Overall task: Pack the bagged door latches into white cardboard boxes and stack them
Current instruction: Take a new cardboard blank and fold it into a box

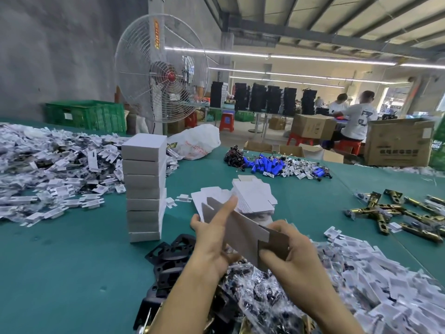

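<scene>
Both my hands hold one unfolded cardboard box blank (243, 231), grey side toward me, above the green table (72, 261). My left hand (212, 239) grips its left end with the index finger stretched along the top edge. My right hand (289, 251) pinches the flap at its right end. A tall stack of closed white boxes (144, 189) stands to the left. A pile of flat white box blanks (250, 196) lies just behind my hands. Bagged latches in clear plastic (260, 292) lie beneath my wrists.
Heaps of white card inserts lie at the left (48, 169) and the right (375, 280). Brass latches (395, 215) lie at the right, black plates (168, 259) near my left arm, blue batteries (269, 165) further back. A standing fan (161, 68) and seated workers (356, 119) are behind.
</scene>
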Motion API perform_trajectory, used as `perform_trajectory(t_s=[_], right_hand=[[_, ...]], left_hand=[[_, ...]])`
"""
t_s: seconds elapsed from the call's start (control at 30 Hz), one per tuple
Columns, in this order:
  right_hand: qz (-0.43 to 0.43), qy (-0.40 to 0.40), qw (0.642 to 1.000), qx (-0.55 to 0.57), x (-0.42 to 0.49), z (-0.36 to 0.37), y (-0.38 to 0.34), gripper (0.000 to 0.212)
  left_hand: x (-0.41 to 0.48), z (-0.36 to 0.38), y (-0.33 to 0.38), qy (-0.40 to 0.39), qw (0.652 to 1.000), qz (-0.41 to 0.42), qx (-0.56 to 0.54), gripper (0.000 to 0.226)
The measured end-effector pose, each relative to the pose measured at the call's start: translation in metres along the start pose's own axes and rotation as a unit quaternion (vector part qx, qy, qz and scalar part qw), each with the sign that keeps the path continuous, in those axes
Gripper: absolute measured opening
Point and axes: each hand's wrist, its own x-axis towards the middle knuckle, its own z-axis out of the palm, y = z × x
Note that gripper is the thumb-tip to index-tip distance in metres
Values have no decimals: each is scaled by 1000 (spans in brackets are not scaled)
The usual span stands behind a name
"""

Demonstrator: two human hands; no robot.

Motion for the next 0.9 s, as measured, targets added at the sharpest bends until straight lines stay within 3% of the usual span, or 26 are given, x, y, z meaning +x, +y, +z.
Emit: perform_trajectory(t_s=[0.1, 0.2, 0.3, 0.4, 0.57, 0.63, 0.77, 0.83, 0.9], right_hand=[[-12, 43, 999, -30, -3, 2, 0, 30], [-36, 91, 991, -87, -6, 5, -2, 43], [-65, 91, 985, -135, -5, 6, -4, 45], [-71, 66, 984, -150, -5, 2, -4, 40], [-105, 110, 968, -198, -7, 3, -6, 24], [-111, 122, 962, -217, -7, 4, -6, 30], [-94, 129, 964, -214, -8, 4, -6, 67], [-77, 100, 966, -224, -7, 0, -7, 74], [-45, 18, 962, -269, -5, -6, -8, 77]], left_hand=[[-1, 1, -1, -16, 1000, 7, -1, 142], [-2, 1, -2, -19, 1000, 21, 1, 138], [-1, -1, -1, -18, 1000, 18, 5, 141], [-1, -2, 0, -13, 1000, 12, 7, 141], [2, -4, -1, -37, 999, 10, -2, 142], [2, -3, 0, -50, 999, 7, 0, 140], [2, 0, -1, -47, 999, 7, -11, 119], [4, -1, -2, -29, 999, 21, -27, 98], [6, -2, -2, -11, 997, 63, -35, 94]])
